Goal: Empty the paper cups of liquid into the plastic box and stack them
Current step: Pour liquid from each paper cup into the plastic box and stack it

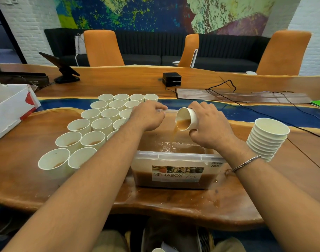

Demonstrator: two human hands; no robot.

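Observation:
My right hand [209, 126] grips a white paper cup [187, 118], tilted to the left above the clear plastic box [173, 157]. Brown liquid streams from the cup into the box, which holds brown liquid. My left hand [148, 115] is closed on the box's far rim. Left of the box stand several white paper cups [93, 124] in rows, some showing brown liquid inside. A stack of empty cups [268, 138] stands right of the box, beside my right wrist.
A white and red carton [12, 106] lies at the table's left edge. A black tablet stand [64, 71], a small black device [171, 79] and black cables [264, 99] sit farther back. Orange chairs line the far side. Drops of liquid lie on the wood near the box.

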